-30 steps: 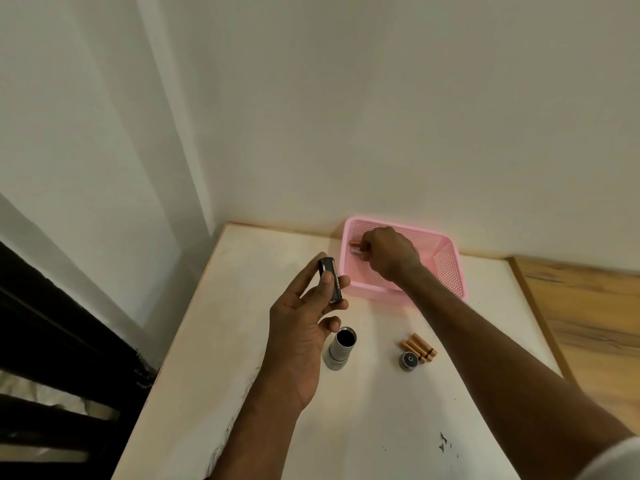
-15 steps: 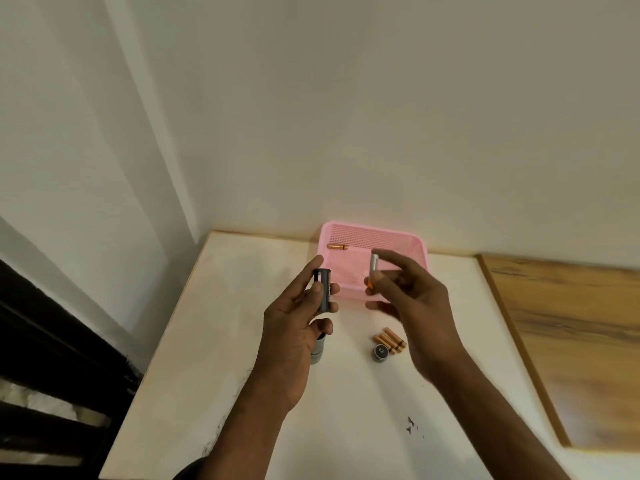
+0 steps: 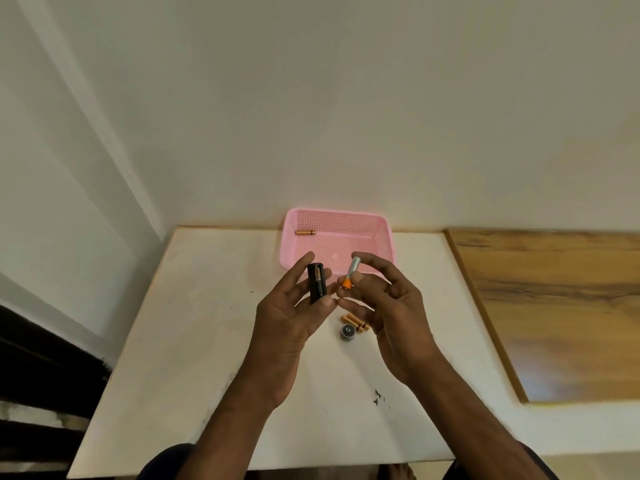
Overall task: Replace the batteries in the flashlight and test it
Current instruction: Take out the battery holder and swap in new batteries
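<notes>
Fingers (image 3: 375, 268) of the right hand (image 3: 391, 306) pinch a light, slick battery (image 3: 351, 274) mid-length, at three o'clock of the stiff black holder (image 3: 317, 283) gripped by the left hand (image 3: 287, 317) above the worktop (image 3: 194, 341), spare batteries (image 3: 355, 321) lying below.

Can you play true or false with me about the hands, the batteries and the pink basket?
1. The left hand holds a black battery holder. True.
2. The right hand is empty. False: it pinches a silver battery with an orange end.
3. The pink basket is full of batteries. False: only one orange battery shows inside.
4. A few orange batteries lie on the white table, beside a small round cap. True.
5. The basket sits at the table's near edge. False: it is at the far edge, by the wall.
</notes>
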